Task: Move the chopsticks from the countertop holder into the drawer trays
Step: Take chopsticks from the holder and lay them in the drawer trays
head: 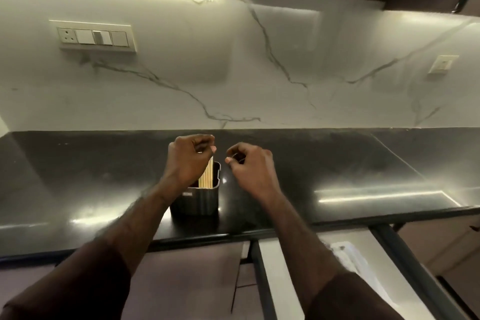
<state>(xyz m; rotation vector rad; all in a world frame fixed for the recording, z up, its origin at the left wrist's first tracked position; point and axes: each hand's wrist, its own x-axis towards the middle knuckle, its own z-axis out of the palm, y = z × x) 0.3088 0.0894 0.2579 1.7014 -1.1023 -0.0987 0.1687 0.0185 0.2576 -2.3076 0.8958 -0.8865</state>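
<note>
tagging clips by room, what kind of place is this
Most likely a home kitchen: a dark countertop under a marble-look backsplash, a holder of chopsticks, and an open drawer below.

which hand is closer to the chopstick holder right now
Left. The left hand is directly over the chopstick holder, pinching the tops of the chopsticks standing in it. The right hand hovers off to the holder's right, clear of it.
</note>
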